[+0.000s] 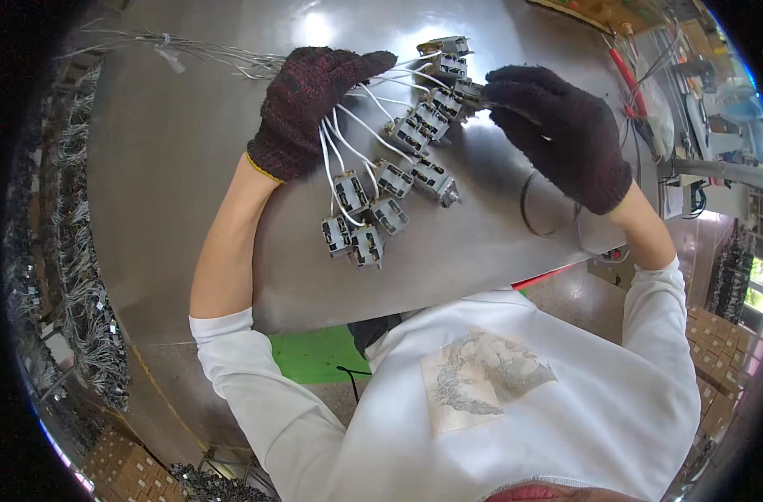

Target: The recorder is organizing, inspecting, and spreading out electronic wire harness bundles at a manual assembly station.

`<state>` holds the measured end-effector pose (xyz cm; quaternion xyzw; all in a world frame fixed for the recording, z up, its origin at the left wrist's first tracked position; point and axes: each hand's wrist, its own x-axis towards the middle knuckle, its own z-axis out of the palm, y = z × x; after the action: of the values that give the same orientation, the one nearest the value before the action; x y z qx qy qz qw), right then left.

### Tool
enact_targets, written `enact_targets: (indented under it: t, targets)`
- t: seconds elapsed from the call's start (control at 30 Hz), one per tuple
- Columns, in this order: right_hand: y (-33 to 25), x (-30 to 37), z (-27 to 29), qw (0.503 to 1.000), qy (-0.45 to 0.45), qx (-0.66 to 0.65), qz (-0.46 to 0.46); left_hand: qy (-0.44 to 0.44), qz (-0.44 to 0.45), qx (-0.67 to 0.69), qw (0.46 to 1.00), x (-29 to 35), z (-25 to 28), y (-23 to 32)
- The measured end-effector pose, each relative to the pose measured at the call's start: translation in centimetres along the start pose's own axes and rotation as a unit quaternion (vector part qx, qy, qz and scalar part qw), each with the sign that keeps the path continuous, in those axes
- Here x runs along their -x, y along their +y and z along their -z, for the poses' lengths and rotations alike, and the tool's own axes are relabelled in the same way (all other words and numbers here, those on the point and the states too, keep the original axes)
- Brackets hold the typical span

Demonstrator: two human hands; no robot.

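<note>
Boxy grey metal components [411,134] lay slanting from the nearer, dark-knit-gloved right hand [557,130], its grip unclear, down to below the dark-knit-gloved left hand [302,105], clamped on their thin white wires [325,155].

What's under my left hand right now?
White wires emerge from beneath your left hand toward grey metal units; greyish wires show on its left. Your hand hides whatever lies between.
</note>
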<state>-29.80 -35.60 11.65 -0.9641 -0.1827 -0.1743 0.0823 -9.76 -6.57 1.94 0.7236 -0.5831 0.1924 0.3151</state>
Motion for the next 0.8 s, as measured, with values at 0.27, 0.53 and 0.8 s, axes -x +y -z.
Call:
enact_targets:
  t: [0.27,0.53,0.8]
  targets:
    - [1.9,-1.6,0.7,0.988,-0.076,0.097,0.089,0.002,0.025,-0.042,0.999,0.0,-0.4,0.2]
    - [1.2,-2.0,-2.1,0.975,0.053,-0.214,-0.04,-0.016,0.05,-0.056,0.997,0.3,-0.8,0.0]
    - [1.3,-2.2,-0.9,0.996,-0.06,0.044,0.044,0.004,0.046,-0.086,0.995,0.4,-1.2,0.0]
